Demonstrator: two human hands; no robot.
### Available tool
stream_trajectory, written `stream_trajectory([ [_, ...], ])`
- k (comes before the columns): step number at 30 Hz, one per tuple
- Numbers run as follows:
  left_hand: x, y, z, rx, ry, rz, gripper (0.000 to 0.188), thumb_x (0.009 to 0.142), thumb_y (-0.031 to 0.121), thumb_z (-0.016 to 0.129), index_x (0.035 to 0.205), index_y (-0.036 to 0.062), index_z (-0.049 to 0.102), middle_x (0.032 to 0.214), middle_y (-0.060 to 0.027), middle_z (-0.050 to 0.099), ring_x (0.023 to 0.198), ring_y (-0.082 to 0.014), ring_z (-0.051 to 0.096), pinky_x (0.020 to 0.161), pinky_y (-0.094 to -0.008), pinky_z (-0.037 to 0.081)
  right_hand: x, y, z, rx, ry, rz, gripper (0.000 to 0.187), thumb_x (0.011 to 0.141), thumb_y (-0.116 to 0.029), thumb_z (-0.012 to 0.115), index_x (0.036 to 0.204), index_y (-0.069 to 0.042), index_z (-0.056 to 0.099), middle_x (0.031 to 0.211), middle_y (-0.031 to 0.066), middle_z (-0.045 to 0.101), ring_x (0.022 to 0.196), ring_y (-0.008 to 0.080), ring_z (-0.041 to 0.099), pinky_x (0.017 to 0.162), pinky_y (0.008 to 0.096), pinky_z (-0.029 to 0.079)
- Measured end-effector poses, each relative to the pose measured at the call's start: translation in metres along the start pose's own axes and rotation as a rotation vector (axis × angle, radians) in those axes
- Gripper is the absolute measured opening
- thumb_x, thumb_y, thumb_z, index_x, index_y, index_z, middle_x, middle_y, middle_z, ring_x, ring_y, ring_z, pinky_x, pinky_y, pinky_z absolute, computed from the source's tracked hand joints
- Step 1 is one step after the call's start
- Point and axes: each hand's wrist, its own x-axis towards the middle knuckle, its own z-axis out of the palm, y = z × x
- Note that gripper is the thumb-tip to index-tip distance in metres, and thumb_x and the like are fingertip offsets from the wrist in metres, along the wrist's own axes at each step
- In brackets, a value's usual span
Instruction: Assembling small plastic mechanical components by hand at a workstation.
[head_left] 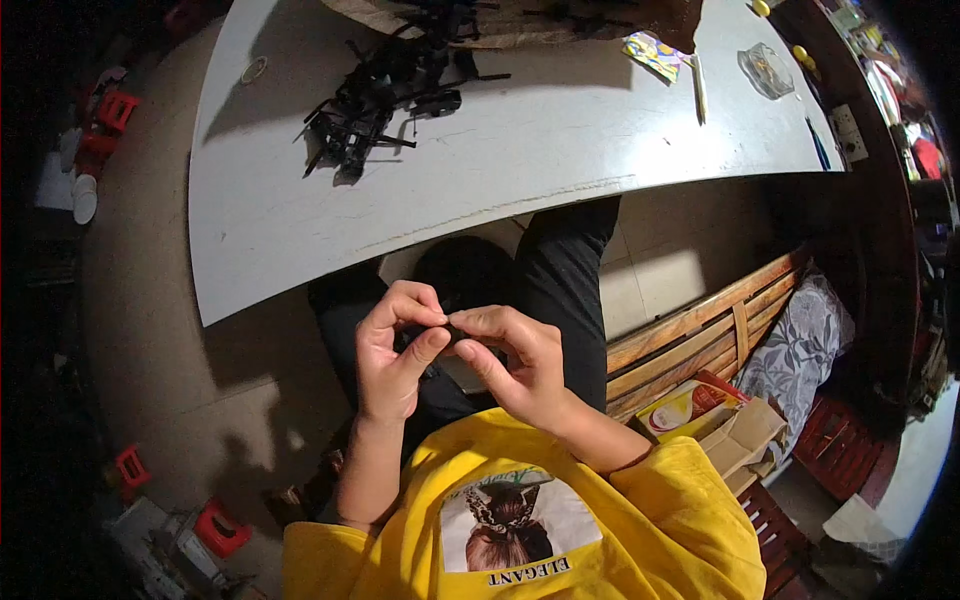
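Observation:
My left hand (396,350) and my right hand (512,360) meet above my lap, fingertips almost touching. Both are closed in a pinch around a small dark piece (452,332), mostly covered by the fingers; its kind cannot be made out. Beyond my hands, on the white table (560,150), lies a loose heap of black plastic-looking parts (375,105) with thin rods sticking out. More black parts lie on a brown sheet or sack (540,25) at the table's far edge.
On the table's right are a colourful packet (655,55), a thin pale stick (699,90), a clear glass dish (767,72) and a dark pen-like item (817,145). A wooden slatted bench (700,330) with cartons (740,440) stands to my right. Red stools (220,528) are at left.

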Motion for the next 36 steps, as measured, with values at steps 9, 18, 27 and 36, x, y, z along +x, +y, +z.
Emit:
stream_trajectory([
  [9,-0.009,-0.008,-0.003,-0.259,-0.049,-0.162,0.020,0.075,0.013,0.070,0.077,0.0057,0.052,0.094,-0.0044,0.047,0.070,-0.0062,0.044,0.058,-0.0171,0.036,0.002,0.002,-0.003,-0.180,-0.042,-0.227,0.018,0.072,0.004,0.062,0.090,0.005,0.058,0.082,0.0191,0.061,0.068,0.0291,0.062,0.059,0.0310,0.049],
  [18,-0.021,-0.010,-0.003,-0.321,-0.075,-0.148,0.018,0.077,0.013,0.068,0.076,0.0060,0.052,0.095,-0.0050,0.046,0.065,-0.0042,0.043,0.050,-0.0151,0.034,-0.010,-0.002,0.000,-0.274,-0.056,-0.338,0.024,0.066,0.008,0.063,0.089,0.007,0.059,0.082,0.0209,0.062,0.070,0.0310,0.064,0.062,0.0315,0.051],
  [27,-0.006,0.010,0.001,0.711,-0.081,0.129,0.022,0.070,-0.003,0.063,0.091,0.0005,0.058,0.081,-0.0073,0.055,0.062,-0.0181,0.053,0.055,-0.0258,0.042,0.011,-0.009,-0.007,-0.921,-0.289,-0.343,0.027,0.064,-0.010,0.066,0.089,-0.004,0.059,0.080,0.0074,0.058,0.068,0.0222,0.058,0.056,0.0286,0.048],
  [36,-0.010,0.017,-0.001,0.214,-0.029,-0.010,0.021,0.076,0.015,0.070,0.084,-0.0028,0.062,0.073,-0.0049,0.059,0.067,-0.0086,0.053,0.058,-0.0214,0.040,0.021,-0.006,-0.023,-0.007,-0.129,0.174,0.032,0.091,-0.017,0.044,0.116,0.000,0.049,0.088,0.0104,0.056,0.075,0.0171,0.056,0.065,0.0282,0.046],
])
